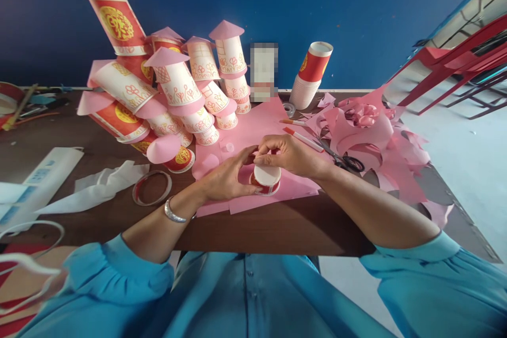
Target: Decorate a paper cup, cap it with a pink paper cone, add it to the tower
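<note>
A short red-and-white paper cup (266, 178) stands on pink paper (261, 124), its pale round end facing up. My left hand (233, 175) curls round the cup's left side, thumb against the near side. Above the cup's far edge, my right hand (279, 154) is closed in a pinch with its fingertips close to my left fingers. Whatever lies between those fingertips is too small to make out. Just right of my right hand lie a red-and-white marker (304, 140) and black-handled scissors (343, 159).
Paper-cup towers with pink cone roofs (174, 76) crowd the back left. A stack of cups (307, 82) leans at the back, near pink paper scraps (368, 127). A tape roll (152, 188) and crumpled white tissue (106, 182) lie left. Red stools (447, 63) stand beyond the table's right edge.
</note>
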Demonstrator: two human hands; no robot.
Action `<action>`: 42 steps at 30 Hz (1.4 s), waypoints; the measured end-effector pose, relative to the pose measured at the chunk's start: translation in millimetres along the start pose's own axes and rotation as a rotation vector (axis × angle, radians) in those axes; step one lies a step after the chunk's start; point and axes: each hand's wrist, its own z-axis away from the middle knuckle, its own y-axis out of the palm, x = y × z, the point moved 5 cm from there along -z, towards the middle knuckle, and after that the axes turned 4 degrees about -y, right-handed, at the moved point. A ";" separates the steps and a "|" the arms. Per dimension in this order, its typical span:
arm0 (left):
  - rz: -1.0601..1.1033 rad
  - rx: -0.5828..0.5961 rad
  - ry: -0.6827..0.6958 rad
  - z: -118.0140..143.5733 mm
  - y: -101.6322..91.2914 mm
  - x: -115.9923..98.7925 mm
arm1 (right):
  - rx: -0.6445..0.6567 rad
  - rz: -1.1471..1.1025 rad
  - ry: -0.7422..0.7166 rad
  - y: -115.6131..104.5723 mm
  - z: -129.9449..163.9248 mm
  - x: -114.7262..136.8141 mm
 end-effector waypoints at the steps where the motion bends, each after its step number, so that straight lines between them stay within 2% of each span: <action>1: 0.002 0.001 -0.003 0.0 -0.1 -0.3 | -0.002 -0.001 0.003 0.2 0.1 0.2; 14: 0.012 0.003 0.014 -1.4 0.7 -0.7 | -0.041 0.102 -0.006 3.8 0.8 5.1; 24: -0.045 -0.005 0.017 -1.4 0.4 -2.9 | -0.087 0.297 -0.010 4.8 0.6 17.9; 32: -0.057 -0.020 -0.005 0.2 1.4 3.8 | -0.055 0.186 -0.019 -2.7 1.8 6.4; 34: -0.069 -0.062 0.021 1.1 -0.3 4.5 | -0.076 0.188 -0.089 -7.0 3.1 9.7; 37: -0.104 -0.200 0.085 1.8 -6.5 4.7 | -0.131 0.262 -0.245 -11.4 7.1 21.5; 42: -0.260 -0.477 0.114 4.5 -17.1 10.9 | -0.172 0.641 -0.530 4.0 18.7 41.9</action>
